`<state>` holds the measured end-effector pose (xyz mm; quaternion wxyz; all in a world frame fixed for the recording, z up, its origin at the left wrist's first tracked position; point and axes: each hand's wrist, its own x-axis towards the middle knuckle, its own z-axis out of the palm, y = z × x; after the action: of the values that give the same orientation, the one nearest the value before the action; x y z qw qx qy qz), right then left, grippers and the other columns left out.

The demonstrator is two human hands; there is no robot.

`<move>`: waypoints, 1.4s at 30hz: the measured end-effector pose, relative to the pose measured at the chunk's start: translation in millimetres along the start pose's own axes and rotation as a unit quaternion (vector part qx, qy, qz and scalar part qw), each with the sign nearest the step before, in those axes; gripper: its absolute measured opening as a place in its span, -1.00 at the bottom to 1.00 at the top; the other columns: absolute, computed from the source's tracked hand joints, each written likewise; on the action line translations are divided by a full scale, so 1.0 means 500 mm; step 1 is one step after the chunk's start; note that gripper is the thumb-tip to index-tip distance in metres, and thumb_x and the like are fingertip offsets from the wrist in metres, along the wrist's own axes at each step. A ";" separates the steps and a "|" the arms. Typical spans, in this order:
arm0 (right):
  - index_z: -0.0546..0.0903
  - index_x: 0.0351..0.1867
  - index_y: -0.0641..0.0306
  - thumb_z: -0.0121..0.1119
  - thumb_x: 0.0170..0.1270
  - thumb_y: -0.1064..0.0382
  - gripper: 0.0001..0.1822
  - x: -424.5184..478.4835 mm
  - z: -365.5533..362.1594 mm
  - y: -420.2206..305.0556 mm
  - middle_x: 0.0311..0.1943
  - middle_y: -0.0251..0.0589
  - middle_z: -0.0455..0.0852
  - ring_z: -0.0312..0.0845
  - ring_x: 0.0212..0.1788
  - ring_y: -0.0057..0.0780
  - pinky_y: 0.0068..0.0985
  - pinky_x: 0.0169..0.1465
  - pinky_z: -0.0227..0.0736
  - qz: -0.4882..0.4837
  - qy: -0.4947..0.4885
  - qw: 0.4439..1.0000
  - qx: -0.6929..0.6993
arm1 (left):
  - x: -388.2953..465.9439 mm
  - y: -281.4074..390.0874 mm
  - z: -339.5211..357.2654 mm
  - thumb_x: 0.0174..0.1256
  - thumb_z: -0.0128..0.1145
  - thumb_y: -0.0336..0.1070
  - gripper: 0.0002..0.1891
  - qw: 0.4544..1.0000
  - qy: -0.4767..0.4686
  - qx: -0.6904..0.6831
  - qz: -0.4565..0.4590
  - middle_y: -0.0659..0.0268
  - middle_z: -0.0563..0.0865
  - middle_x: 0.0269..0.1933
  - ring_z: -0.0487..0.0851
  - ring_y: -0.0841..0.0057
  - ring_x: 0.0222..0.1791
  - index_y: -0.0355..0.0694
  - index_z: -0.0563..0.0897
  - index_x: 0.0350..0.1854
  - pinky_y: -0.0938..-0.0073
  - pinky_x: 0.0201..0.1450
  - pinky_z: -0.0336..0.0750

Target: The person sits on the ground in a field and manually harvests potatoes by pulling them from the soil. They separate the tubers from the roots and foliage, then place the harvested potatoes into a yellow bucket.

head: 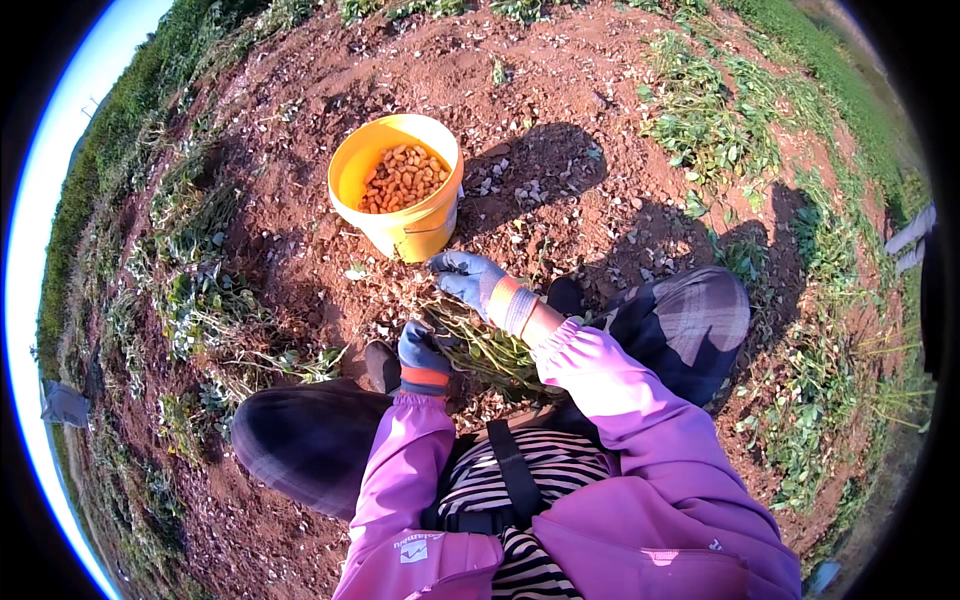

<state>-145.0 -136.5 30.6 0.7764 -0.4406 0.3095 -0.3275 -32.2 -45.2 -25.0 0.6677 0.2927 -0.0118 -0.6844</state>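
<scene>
Between my knees lies a bundle of peanut plants (491,349), with leafy green stems and dry, pale roots towards the bucket. My left hand (422,351), in a blue-grey glove with an orange cuff, is closed around the bundle near its root end. Over the roots, my right hand (466,283) in a matching glove has its fingers bent; whether it pinches a pod is hidden. Just beyond that hand stands a yellow plastic bucket (349,176), partly filled with peanuts in their shells (405,178).
Reddish soil (480,82) strewn with dry leaf bits surrounds me. Pulled plants lie in a row at left (199,300) and in heaps at right (720,112). My bent knees (307,442) flank the bundle. A dark shape with pale strips (911,236) shows at the right rim.
</scene>
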 end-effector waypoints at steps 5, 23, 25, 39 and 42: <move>0.49 -0.23 0.37 0.06 0.09 0.52 -0.81 0.030 -0.041 0.068 -0.45 -0.33 0.55 0.44 -0.42 -0.65 -0.67 -0.35 0.39 -0.034 0.031 0.994 0.103 | -0.025 -0.015 0.025 0.10 -0.24 -0.34 -0.72 0.973 0.001 0.204 0.109 0.12 0.61 -0.29 0.60 0.33 -0.33 -0.40 0.50 -0.28 0.38 -0.24 0.55; 0.46 -0.13 0.33 0.06 0.06 0.48 -0.72 -0.415 -0.078 -0.351 -0.25 -0.19 0.48 0.46 -0.37 -0.49 -0.62 -0.35 0.36 -0.397 0.269 0.802 -0.357 | 0.002 0.566 -0.088 0.13 0.06 0.06 -0.66 0.941 0.151 0.284 0.110 0.27 0.61 -0.49 0.54 0.36 -0.50 -0.15 0.57 -0.41 0.29 -0.39 0.49; 0.47 -0.16 0.35 0.01 0.08 0.52 -0.75 -0.455 -0.158 -0.356 -0.30 -0.25 0.50 0.44 -0.40 -0.59 -0.65 -0.35 0.35 -0.416 0.382 0.729 -0.387 | -0.017 0.613 -0.035 0.16 0.04 -0.04 -0.72 0.908 0.257 0.272 0.191 0.28 0.63 -0.47 0.56 0.37 -0.50 -0.19 0.55 -0.42 0.29 -0.39 0.52; 0.43 -0.06 0.21 0.23 -0.12 0.29 -0.52 -0.585 -0.943 -0.119 0.03 0.08 0.32 0.38 -0.05 0.01 -0.31 -0.01 0.33 -0.074 0.745 0.568 -0.341 | -0.045 0.776 -0.195 0.14 0.09 -0.15 -0.79 0.876 0.277 0.346 0.192 0.27 0.65 -0.45 0.59 0.41 -0.45 -0.21 0.55 -0.41 0.37 -0.34 0.55; 0.41 0.01 0.13 0.24 -0.14 0.25 -0.44 -0.555 -1.007 -0.142 0.03 0.05 0.32 0.36 -0.03 0.00 -0.31 0.02 0.31 0.026 0.702 0.546 -0.456 | -0.108 0.820 -0.177 0.12 0.10 -0.23 -0.84 0.871 0.311 0.330 0.191 0.27 0.66 -0.44 0.61 0.44 -0.42 -0.21 0.55 -0.41 0.42 -0.30 0.56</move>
<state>-714.0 -190.5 -64.5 0.0141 -0.3568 0.8749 -0.3271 373.3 -6.8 89.2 0.6192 0.6857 -0.0846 -0.3732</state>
